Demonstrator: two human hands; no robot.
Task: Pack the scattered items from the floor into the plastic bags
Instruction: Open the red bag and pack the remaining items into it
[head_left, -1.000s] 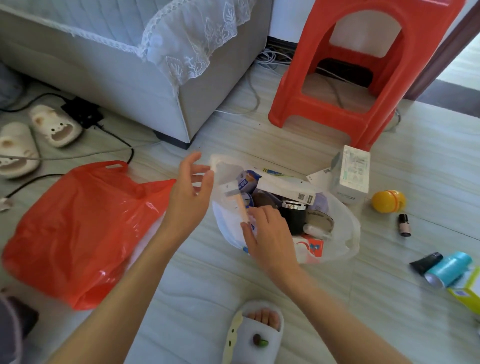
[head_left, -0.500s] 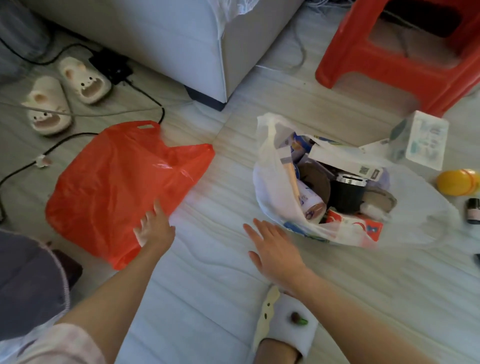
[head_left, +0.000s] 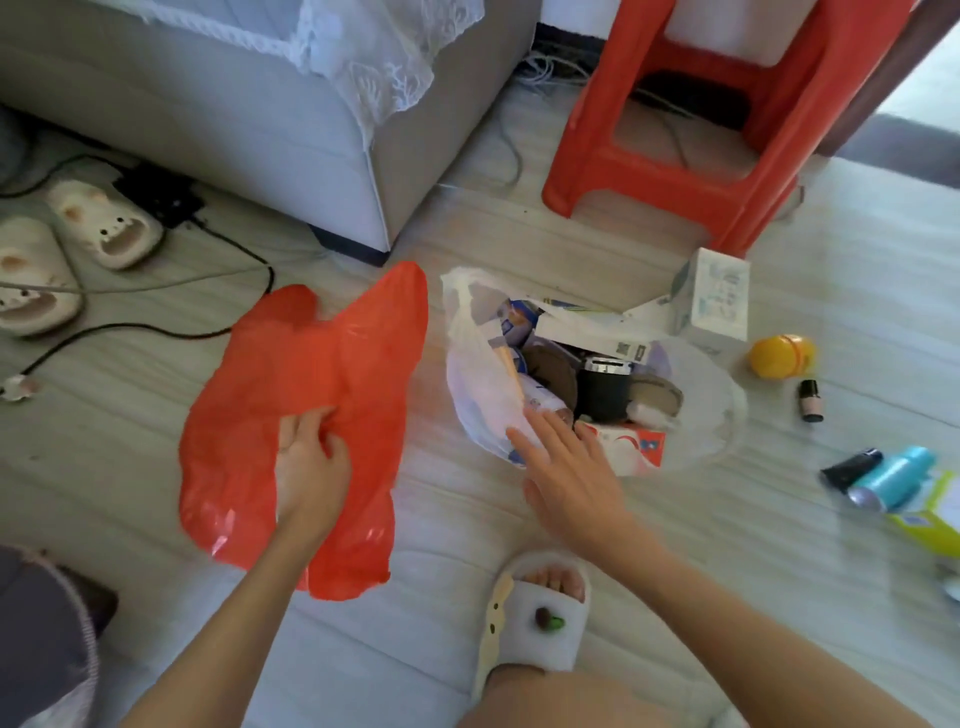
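Observation:
A red plastic bag (head_left: 311, 374) lies crumpled on the floor left of centre, and my left hand (head_left: 310, 465) grips a fold of it. Right of it sits a white plastic bag (head_left: 478, 395), open and full of boxes, a dark jar and other small items. My right hand (head_left: 569, 467) hovers open at that bag's near edge, fingers spread. Loose on the floor at the right are a white box (head_left: 714, 299), a yellow ball-shaped container (head_left: 782, 356), a small dark bottle (head_left: 809, 400), a black tube (head_left: 852, 467), a teal tube (head_left: 896, 478) and a yellow-green box (head_left: 930, 519).
A grey sofa (head_left: 291, 130) with a lace cover stands at the back left. A red plastic stool (head_left: 691, 119) stands at the back right. Slippers (head_left: 104, 223) and black cables (head_left: 156, 327) lie at the left. My slippered foot (head_left: 540, 608) rests near the bottom centre.
My left hand left the white bag, swung left and took hold of the red bag, pulling it closer. My right hand let go of the white bag and now hovers open.

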